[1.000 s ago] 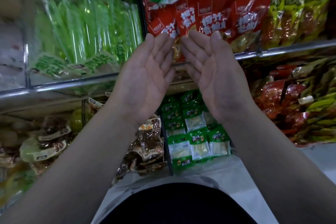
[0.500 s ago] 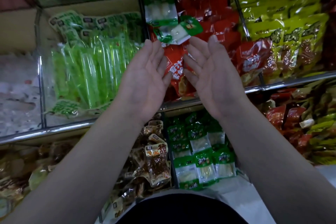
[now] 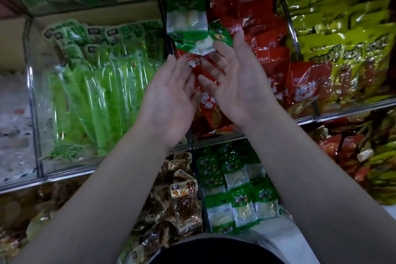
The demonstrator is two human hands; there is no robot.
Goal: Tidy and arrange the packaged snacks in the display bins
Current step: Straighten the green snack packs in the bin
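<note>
My left hand [image 3: 169, 100] and my right hand [image 3: 237, 83] are raised side by side, palms up and fingers relaxed, holding nothing. They hover in front of the bin of red snack packs [image 3: 257, 28]. Two green-and-white packs [image 3: 188, 21] lie on top of the red packs, just beyond my right fingertips. Part of the red pile is hidden behind my hands.
Clear bin dividers [image 3: 32, 96] separate long green packs [image 3: 102, 83] on the left and yellow-green packs [image 3: 347, 38] on the right. A metal shelf rail [image 3: 342, 111] edges the upper tier. Below lie brown packs [image 3: 182, 201] and small green packs [image 3: 240, 191].
Both hands have risen and reached farther into the shelf, towards the green-and-white packs on the red pile. My view has tilted up, showing more of the upper bins.
</note>
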